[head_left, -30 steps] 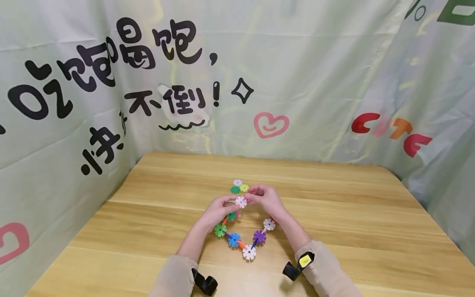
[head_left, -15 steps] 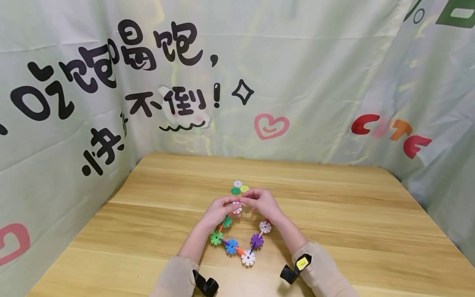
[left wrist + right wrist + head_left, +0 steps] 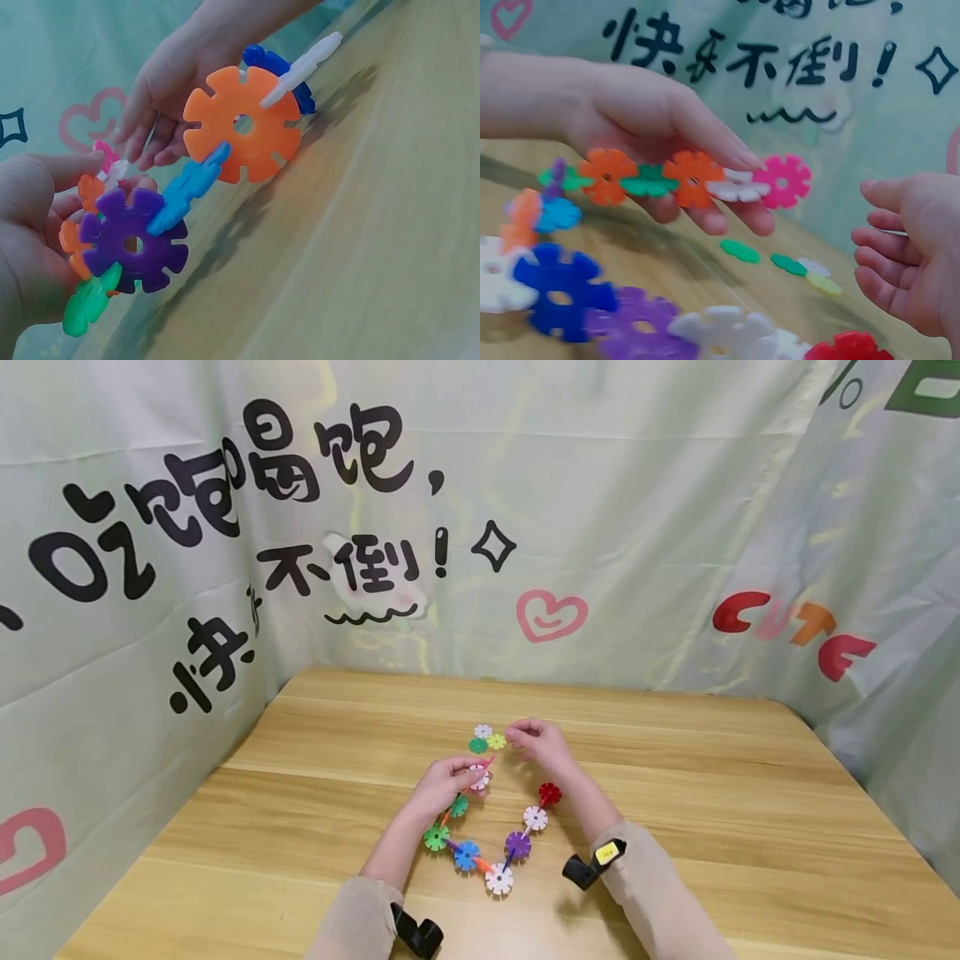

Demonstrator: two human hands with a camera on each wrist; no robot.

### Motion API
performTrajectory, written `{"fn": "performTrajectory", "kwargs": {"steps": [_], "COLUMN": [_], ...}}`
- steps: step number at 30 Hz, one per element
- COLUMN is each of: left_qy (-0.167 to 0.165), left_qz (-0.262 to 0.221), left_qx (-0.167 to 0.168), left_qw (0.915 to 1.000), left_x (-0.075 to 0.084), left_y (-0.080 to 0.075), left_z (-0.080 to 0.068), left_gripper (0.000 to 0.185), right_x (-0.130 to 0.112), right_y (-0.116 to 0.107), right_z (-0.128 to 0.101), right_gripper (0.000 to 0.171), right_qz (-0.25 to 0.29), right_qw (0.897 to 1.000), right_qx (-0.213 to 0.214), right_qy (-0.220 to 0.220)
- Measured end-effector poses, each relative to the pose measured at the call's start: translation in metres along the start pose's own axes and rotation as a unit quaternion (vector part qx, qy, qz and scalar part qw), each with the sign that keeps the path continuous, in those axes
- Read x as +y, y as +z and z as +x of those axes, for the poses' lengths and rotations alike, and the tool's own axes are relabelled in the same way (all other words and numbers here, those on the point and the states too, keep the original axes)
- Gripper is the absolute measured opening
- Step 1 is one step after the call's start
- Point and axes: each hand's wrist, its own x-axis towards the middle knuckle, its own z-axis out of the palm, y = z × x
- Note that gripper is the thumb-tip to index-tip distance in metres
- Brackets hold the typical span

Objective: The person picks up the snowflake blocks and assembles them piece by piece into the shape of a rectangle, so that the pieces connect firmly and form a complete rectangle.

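A chain of interlocking notched plastic discs curves over the table. My left hand (image 3: pixel 444 787) holds its upper left end, with the thumb on a white disc (image 3: pixel 736 187). A pink disc (image 3: pixel 782 182) sticks out past that thumb at the chain's tip. Further along are a purple disc (image 3: pixel 133 241), an orange disc (image 3: pixel 242 124) and a dark blue disc (image 3: pixel 561 296). The opposite end finishes in a red disc (image 3: pixel 550 793). My right hand (image 3: pixel 542 748) holds nothing, its fingers loosely bent. Its fingertips are close to a loose yellow disc (image 3: pixel 497 741).
A loose white disc (image 3: pixel 483 731) and a green disc (image 3: pixel 478 746) lie beside the yellow one. Another green disc (image 3: pixel 739 250) shows in the right wrist view. A printed curtain (image 3: pixel 630 527) stands behind the wooden table (image 3: pixel 697 793).
My right hand has left the pink disc at the chain's tip and moved up and right, toward the loose discs. The left hand keeps its hold; the red disc has come into sight.
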Motion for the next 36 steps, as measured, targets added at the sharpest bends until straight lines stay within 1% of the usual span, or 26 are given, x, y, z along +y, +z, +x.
{"fn": "performTrajectory", "kwargs": {"steps": [3,5,7,9,11,14,17,24,29,31,32,36], "left_qy": [-0.002,-0.004,-0.004,-0.004,-0.005,-0.004,-0.001,-0.007,-0.007,-0.007,-0.008,-0.007], "left_qz": [0.005,0.004,0.003,0.0,-0.002,-0.007,-0.01,-0.01,-0.013,-0.013,-0.014,-0.014], "left_qx": [0.002,0.003,0.002,0.0,-0.002,-0.002,-0.002,0.006,0.005,0.005,0.005,0.006], "left_qw": [1.0,1.0,1.0,1.0,1.0,1.0,1.0,0.9999,0.9999,0.9999,0.9999,0.9999], "left_x": [0.001,0.001,0.001,0.0,0.0,-0.001,-0.001,0.001,0.002,0.001,0.001,0.0], "left_y": [-0.001,-0.001,-0.001,-0.001,-0.001,-0.002,-0.002,-0.003,-0.003,-0.003,-0.003,-0.003], "left_z": [-0.001,-0.001,-0.002,-0.002,-0.002,-0.001,0.0,-0.001,-0.002,-0.001,-0.001,0.0], "left_gripper": [0.034,0.034,0.034,0.034,0.034,0.033,0.033,0.031,0.032,0.032,0.032,0.032], "right_x": [0.001,0.002,0.003,0.006,0.009,0.012,0.013,0.012,0.012,0.012,0.012,0.01], "right_y": [-0.001,-0.001,0.0,0.001,0.002,0.004,0.006,0.011,0.014,0.015,0.015,0.014], "right_z": [0.011,0.017,0.022,0.027,0.03,0.034,0.036,0.037,0.037,0.038,0.038,0.038], "right_gripper": [0.03,0.03,0.028,0.028,0.029,0.03,0.03,0.032,0.031,0.029,0.028,0.025], "right_qz": [-0.009,-0.026,-0.055,-0.099,-0.147,-0.211,-0.251,-0.314,-0.355,-0.356,-0.353,-0.323], "right_qw": [1.0,0.999,0.998,0.994,0.989,0.977,0.968,0.948,0.934,0.933,0.935,0.945], "right_qx": [0.012,0.014,0.01,0.003,-0.007,-0.018,-0.025,-0.028,-0.031,-0.033,-0.034,-0.047], "right_qy": [0.018,0.029,0.038,0.04,0.032,0.008,-0.014,-0.028,-0.026,-0.023,-0.02,-0.003]}}
